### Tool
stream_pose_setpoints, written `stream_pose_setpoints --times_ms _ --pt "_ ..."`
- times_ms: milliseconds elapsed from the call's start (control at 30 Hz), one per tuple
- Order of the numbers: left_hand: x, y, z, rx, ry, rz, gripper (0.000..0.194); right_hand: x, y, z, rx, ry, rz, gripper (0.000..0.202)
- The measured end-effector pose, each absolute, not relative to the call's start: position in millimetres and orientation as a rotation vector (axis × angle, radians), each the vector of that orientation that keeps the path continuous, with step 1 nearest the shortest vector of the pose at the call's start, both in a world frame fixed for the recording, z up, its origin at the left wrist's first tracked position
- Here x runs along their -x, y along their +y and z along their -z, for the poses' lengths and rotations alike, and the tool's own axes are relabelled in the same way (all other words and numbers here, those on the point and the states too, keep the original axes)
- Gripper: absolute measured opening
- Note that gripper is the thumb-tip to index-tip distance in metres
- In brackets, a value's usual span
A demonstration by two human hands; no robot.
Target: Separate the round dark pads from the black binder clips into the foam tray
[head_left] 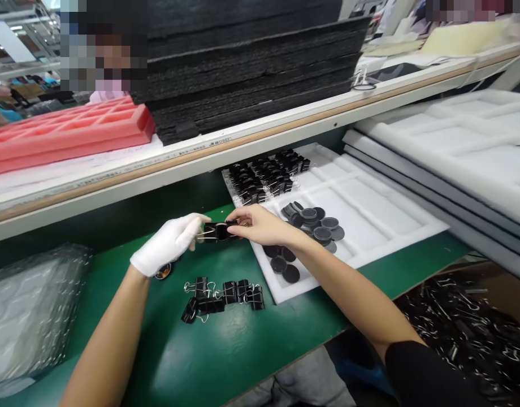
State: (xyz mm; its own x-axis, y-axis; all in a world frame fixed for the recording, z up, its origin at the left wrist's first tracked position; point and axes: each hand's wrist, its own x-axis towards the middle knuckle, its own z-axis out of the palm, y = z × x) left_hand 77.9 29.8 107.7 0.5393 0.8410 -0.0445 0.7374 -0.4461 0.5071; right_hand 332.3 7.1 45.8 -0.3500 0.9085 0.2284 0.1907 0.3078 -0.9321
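My left hand (pixel 175 240), in a white glove, is closed on the wire handles of black binder clips (pixel 217 231) over the green table. On the other side of these clips, my bare right hand (pixel 249 222) pinches their dark end. Loose binder clips (pixel 229 292) lie on the table below my hands. Black round discs (pixel 322 233) are scattered on a white foam tray (pixel 387 244), and rows of clips (pixel 260 178) stand at its far left corner. A small round item (pixel 163 271) shows partly beneath my left wrist.
Clear plastic trays (pixel 37 305) are stacked at the left. White foam trays (pixel 455 135) are piled at the right, above a box of many clips (pixel 459 333). A shelf rail (pixel 192 148) crosses behind, bearing red foam (pixel 69 133) and black foam sheets (pixel 251 73).
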Motion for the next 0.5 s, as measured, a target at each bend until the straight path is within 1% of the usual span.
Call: stream_pose_setpoints --times_ms 67,167,233,333,400,500 --pt "-80.3 31.9 -96.3 -2.289 1.291 -0.333 0.067 -367.6 3.7 -53.3 1.069 -1.847 -0.826 0.022" --pt "-86.3 41.5 -70.8 -2.239 1.337 -0.14 0.068 -449.0 11.9 -57.3 1.246 -1.855 -0.527 0.029" --pt "-90.8 49.0 -55.6 -2.224 1.334 0.003 0.066 -510.2 28.6 -52.1 1.378 -1.808 -0.491 0.036" --pt "-95.3 55.4 -45.7 -2.242 1.316 0.092 0.062 -585.3 64.6 -35.2 1.561 -1.64 -0.466 0.041" --pt "-96.3 55.6 -47.5 -2.226 1.324 0.119 0.061 -613.8 88.1 -20.6 1.684 -1.516 -0.359 0.042" --pt "-96.9 53.2 -53.7 -2.185 1.325 0.148 0.059 -625.5 113.0 2.5 1.79 -1.502 -0.262 0.044"
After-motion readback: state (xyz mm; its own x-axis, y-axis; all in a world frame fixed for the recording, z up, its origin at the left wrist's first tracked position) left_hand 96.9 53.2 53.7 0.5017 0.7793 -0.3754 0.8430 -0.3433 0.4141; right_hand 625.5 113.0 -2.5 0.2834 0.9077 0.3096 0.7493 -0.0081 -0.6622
